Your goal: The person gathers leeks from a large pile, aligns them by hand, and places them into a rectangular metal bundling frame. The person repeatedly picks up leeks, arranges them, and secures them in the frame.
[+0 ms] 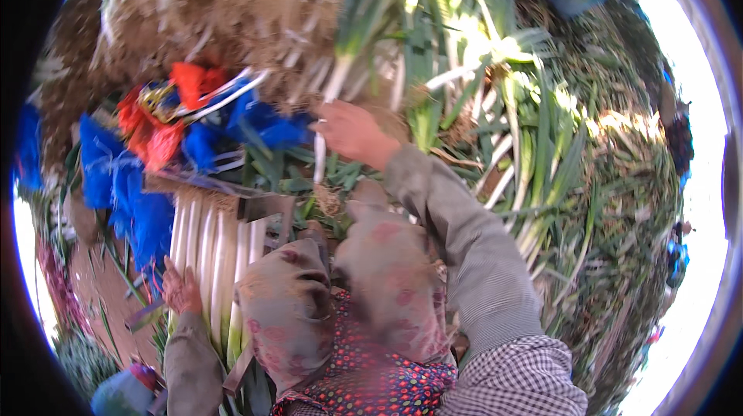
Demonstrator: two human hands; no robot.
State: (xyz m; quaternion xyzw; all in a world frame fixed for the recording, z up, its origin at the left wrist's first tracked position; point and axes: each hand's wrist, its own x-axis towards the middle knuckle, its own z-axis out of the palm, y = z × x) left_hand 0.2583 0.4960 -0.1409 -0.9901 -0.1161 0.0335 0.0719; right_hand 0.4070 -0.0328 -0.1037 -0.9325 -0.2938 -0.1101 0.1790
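Note:
My right hand (355, 130) is at the middle of the view, its fingers closed around the white stalk of a leek (319, 163). The leek's root tuft points down toward my feet, and its green leaves fan out above the hand. To the left of my knees, several leeks (204, 242) lie side by side in a metal frame (264, 207), roots against its far end. My left hand (181, 288) rests flat on the left edge of this row, fingers apart. Both hands are bare, with grey sleeves over the forearms.
A large heap of soil-covered leeks (232, 15) lies ahead. More loose leeks (516, 143) spread to the right. Blue mesh bags (130, 201) and red mesh netting (154, 137) lie beyond and left of the frame. Leaf litter (627, 230) covers the ground at right.

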